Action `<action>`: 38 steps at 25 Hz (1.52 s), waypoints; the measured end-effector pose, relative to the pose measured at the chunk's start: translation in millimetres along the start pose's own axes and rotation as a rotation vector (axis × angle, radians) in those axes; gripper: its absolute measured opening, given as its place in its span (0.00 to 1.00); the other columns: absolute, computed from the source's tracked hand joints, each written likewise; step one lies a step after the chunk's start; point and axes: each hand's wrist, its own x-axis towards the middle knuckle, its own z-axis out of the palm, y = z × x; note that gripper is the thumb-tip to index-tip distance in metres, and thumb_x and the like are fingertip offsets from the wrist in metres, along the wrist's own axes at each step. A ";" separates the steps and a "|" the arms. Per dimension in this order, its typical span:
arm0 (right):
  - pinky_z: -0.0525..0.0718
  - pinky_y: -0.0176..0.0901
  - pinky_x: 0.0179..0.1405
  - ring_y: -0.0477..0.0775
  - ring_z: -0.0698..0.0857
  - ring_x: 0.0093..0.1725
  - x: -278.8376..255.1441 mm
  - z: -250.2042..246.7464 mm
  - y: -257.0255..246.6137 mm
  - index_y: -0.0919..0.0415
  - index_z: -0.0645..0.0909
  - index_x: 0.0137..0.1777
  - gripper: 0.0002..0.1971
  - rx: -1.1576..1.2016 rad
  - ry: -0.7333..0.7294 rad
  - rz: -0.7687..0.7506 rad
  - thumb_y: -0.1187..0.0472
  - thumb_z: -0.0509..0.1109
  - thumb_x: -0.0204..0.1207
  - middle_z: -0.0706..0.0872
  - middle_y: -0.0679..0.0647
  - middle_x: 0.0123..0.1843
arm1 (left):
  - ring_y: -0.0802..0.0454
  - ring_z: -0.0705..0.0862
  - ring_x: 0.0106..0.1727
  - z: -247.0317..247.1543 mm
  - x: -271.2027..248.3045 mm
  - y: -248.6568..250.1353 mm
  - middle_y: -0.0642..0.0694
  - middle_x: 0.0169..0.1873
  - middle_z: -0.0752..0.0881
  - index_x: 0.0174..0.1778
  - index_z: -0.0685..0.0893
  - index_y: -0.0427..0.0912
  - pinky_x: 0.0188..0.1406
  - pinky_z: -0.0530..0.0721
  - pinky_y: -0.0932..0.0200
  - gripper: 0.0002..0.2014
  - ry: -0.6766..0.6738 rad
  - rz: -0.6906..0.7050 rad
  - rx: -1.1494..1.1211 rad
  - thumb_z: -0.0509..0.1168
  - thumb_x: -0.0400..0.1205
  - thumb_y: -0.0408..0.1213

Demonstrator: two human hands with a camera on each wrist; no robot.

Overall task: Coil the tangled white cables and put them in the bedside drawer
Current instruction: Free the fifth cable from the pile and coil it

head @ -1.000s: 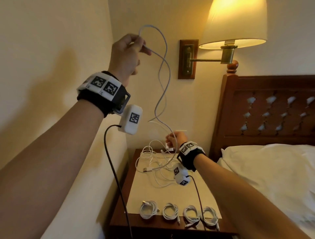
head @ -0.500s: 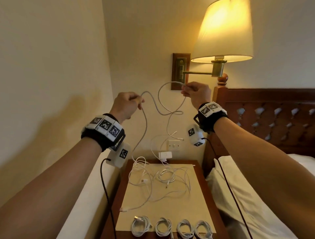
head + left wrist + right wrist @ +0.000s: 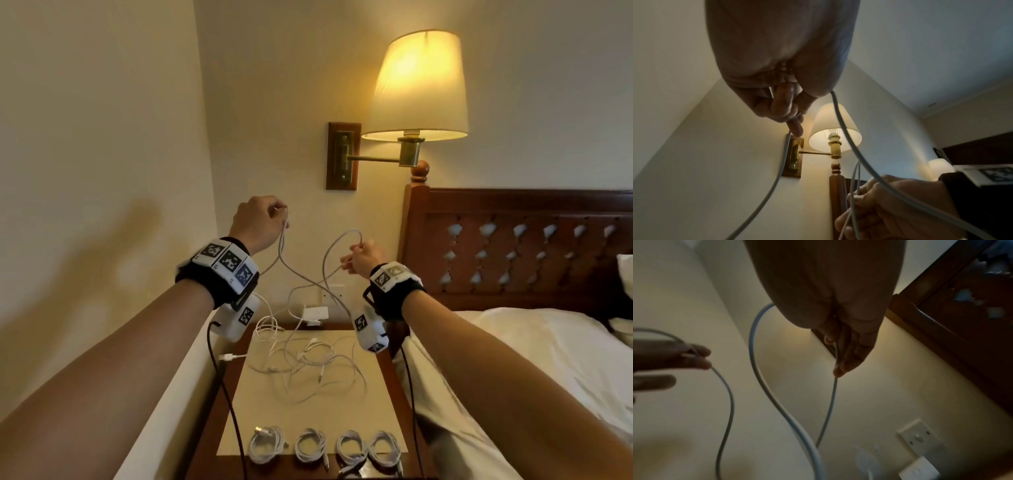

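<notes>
My left hand (image 3: 260,219) is raised above the bedside table and pinches one white cable (image 3: 301,275) near its end, seen from the left wrist as a strand (image 3: 846,134) running down from the fingers. My right hand (image 3: 363,255) pinches the same cable lower and to the right, with a small loop (image 3: 339,240) arching above it. The strand (image 3: 764,386) sags between both hands and trails down into a tangled pile of white cables (image 3: 308,359) on the table. Several coiled cables (image 3: 322,447) lie in a row along the table's front edge.
The wooden bedside table (image 3: 397,397) carries a cream mat (image 3: 308,411). A white charger (image 3: 315,313) is plugged in at the wall behind. A lit wall lamp (image 3: 419,89) hangs above, the bed's headboard (image 3: 513,246) and white bedding (image 3: 534,359) lie right, and a wall stands left.
Both hands have come down and closer together. The right hand has dropped from lamp-arm height and slid along the cable, forming a small loop above its fingers.
</notes>
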 end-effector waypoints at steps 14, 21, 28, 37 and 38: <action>0.90 0.47 0.27 0.61 0.91 0.29 -33.5 32.8 86.8 0.66 0.61 0.76 0.18 0.484 -0.215 0.361 0.69 0.43 0.89 0.79 0.79 0.66 | 0.52 0.87 0.48 -0.3 -9.3 -27.8 0.56 0.41 0.90 0.47 0.82 0.55 0.51 0.85 0.50 0.09 -0.008 0.115 0.107 0.57 0.85 0.40; 0.91 0.57 0.39 0.68 0.87 0.38 -11.9 47.5 124.0 0.65 0.73 0.35 0.15 0.087 -0.156 0.342 0.79 0.56 0.81 0.80 0.65 0.35 | 0.48 0.84 0.56 3.9 -12.5 -45.1 0.59 0.49 0.90 0.56 0.81 0.53 0.52 0.76 0.55 0.10 -0.016 0.043 0.218 0.61 0.82 0.37; 0.89 0.46 0.28 0.64 0.89 0.30 29.1 69.4 142.7 0.65 0.69 0.41 0.16 0.114 -0.105 0.230 0.82 0.46 0.82 0.80 0.72 0.41 | 0.48 0.84 0.56 26.9 -4.6 -93.4 0.55 0.50 0.89 0.57 0.83 0.51 0.54 0.80 0.53 0.10 -0.032 -0.076 0.195 0.66 0.80 0.37; 0.86 0.53 0.60 0.61 0.88 0.53 76.8 75.0 207.2 0.57 0.89 0.35 0.07 -0.312 -0.060 0.124 0.67 0.74 0.73 0.90 0.59 0.43 | 0.50 0.85 0.50 76.2 -20.1 -165.5 0.53 0.47 0.88 0.54 0.85 0.51 0.55 0.84 0.51 0.08 -0.217 -0.203 0.161 0.68 0.79 0.38; 0.86 0.56 0.60 0.61 0.89 0.52 81.3 75.5 209.6 0.55 0.88 0.30 0.11 -0.287 -0.058 0.116 0.68 0.75 0.72 0.91 0.58 0.42 | 0.50 0.85 0.51 81.0 -21.7 -170.9 0.53 0.47 0.88 0.54 0.85 0.51 0.55 0.84 0.51 0.09 -0.228 -0.211 0.162 0.68 0.79 0.38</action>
